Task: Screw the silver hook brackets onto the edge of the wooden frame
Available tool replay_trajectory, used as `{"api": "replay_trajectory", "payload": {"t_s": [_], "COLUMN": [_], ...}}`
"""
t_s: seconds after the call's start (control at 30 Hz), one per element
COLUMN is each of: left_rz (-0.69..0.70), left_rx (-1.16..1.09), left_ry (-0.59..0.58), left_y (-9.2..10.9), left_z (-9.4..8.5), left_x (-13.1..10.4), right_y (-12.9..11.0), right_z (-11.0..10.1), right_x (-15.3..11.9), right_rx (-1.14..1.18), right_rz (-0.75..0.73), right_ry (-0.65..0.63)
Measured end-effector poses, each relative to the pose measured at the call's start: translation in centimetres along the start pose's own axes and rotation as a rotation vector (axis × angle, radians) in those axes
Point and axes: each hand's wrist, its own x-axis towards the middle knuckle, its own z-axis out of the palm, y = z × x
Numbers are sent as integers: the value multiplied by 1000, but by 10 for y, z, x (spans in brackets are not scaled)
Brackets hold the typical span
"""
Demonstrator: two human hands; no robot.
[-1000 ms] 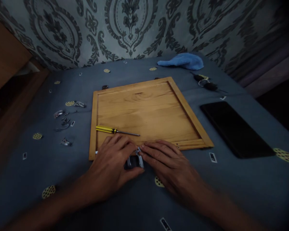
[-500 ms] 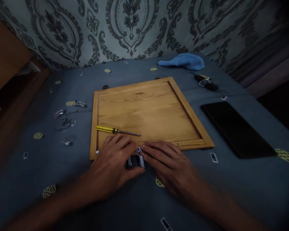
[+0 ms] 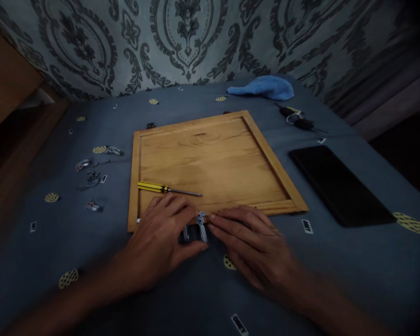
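Observation:
A framed wooden panel [image 3: 203, 158] lies flat on the blue-grey cloth. At its near edge sits a small silver metal fitting [image 3: 200, 224], with a holed plate toward the panel and arms toward me. My left hand [image 3: 163, 228] is closed around the fitting's left side, fingers over the rail and thumb below. To the right of the fitting, my right hand [image 3: 250, 238] lies with fingers stretched close together on the near rail, tips just apart from the metal. Its thumb is mostly hidden. A yellow-handled screwdriver [image 3: 154, 187] rests on the panel above my left hand.
Several loose metal fittings [image 3: 94, 206] and small screws [image 3: 93, 176] lie left of the panel. A black flat slab [image 3: 339, 186] is at the right. Behind it are a black object with a ring [image 3: 297, 119] and a blue cloth [image 3: 269, 88]. A patterned backdrop [image 3: 187, 42] stands behind.
My right fingertips have drawn slightly away from the metal fitting, which shows more now. My left hand keeps its hold. The whole view has shifted a little.

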Motion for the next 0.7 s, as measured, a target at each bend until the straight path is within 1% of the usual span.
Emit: {"api": "replay_trajectory", "payload": {"t_s": [0.07, 0.23, 0.37, 0.6, 0.7], "left_rz": [2, 12, 11, 14, 12], "left_rx": [-2, 2, 2, -8, -6], "left_ry": [8, 15, 17, 20, 23], "left_y": [0, -1, -2, -2, -2], "left_z": [0, 0, 1, 1, 1], "left_x": [0, 1, 1, 0, 0], "right_y": [-1, -2, -2, 0, 0], "right_z": [0, -1, 0, 4, 4], "right_x": [2, 4, 4, 2, 1], "right_rx": [-3, -17, -22, -59, -64], "right_rz": [-12, 3, 5, -27, -20], "right_ry": [-1, -86, -110, -82, -79]}}
